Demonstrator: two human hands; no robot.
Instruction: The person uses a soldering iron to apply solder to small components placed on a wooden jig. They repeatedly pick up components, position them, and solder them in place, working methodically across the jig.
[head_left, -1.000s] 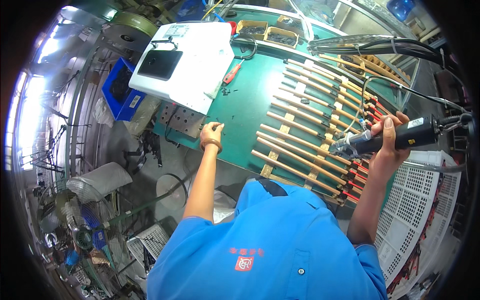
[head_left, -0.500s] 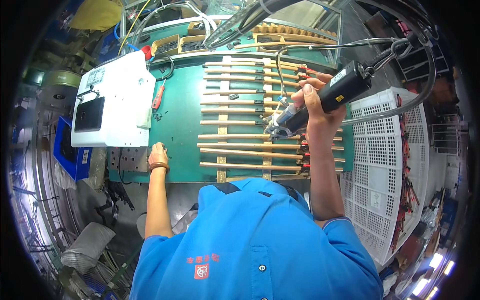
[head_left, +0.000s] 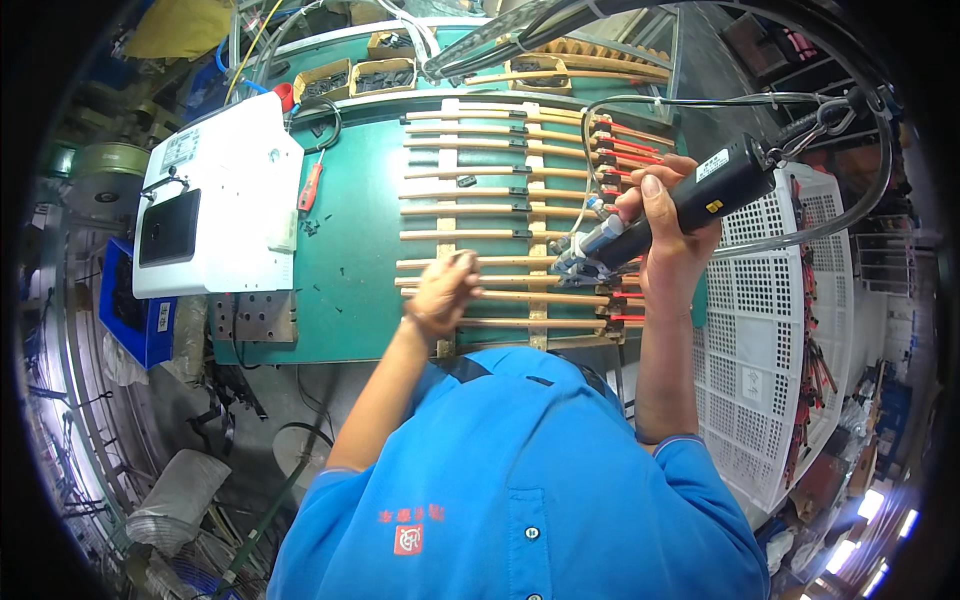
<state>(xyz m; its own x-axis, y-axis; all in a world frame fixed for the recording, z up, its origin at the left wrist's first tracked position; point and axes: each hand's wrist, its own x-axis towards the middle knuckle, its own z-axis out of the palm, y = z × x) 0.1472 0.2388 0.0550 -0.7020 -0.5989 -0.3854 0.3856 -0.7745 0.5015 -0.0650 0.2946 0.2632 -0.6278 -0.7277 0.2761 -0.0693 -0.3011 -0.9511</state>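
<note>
My right hand grips a black power screwdriver that hangs from a cable, its metal tip pointing down-left at the red-ended side of a row of wooden sticks. The sticks lie side by side across two wooden rails on a green work table. My left hand is blurred and rests on the lower sticks near the front of the row, fingers bent over one stick.
A white box-shaped machine with a dark screen sits at the table's left. A red-handled tool lies beside it. White perforated crates stand to the right. Small bins of parts line the table's far edge.
My left hand has moved from the table's front left edge rightward onto the lower sticks. The screwdriver in my right hand has stayed over the sticks' red ends.
</note>
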